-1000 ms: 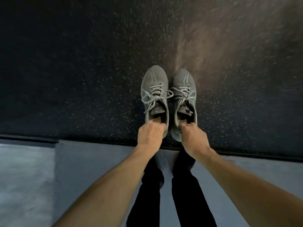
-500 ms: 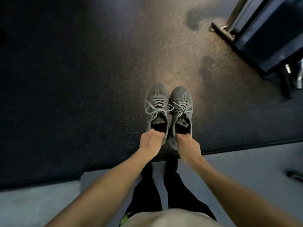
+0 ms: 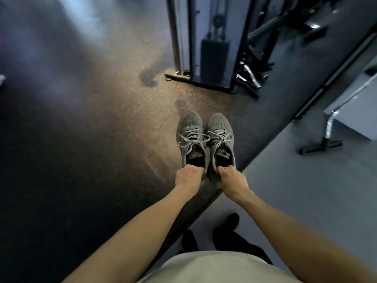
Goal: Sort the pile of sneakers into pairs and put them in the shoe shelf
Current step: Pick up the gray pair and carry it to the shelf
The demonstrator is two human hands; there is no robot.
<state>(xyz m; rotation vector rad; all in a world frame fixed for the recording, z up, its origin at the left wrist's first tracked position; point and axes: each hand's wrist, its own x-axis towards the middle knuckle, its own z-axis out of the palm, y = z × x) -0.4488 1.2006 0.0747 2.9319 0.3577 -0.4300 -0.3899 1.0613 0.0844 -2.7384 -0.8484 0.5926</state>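
Grey sneakers [image 3: 205, 139] — one heel per hand [image 3: 188, 177], side by side.

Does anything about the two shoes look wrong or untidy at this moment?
Little stands out. The two grey lace-up sneakers match and are held side by side, toes forward, the left hand and the right hand each gripping a heel. Only the laces hang in loose, floppy bows. No shoe shelf is in view.
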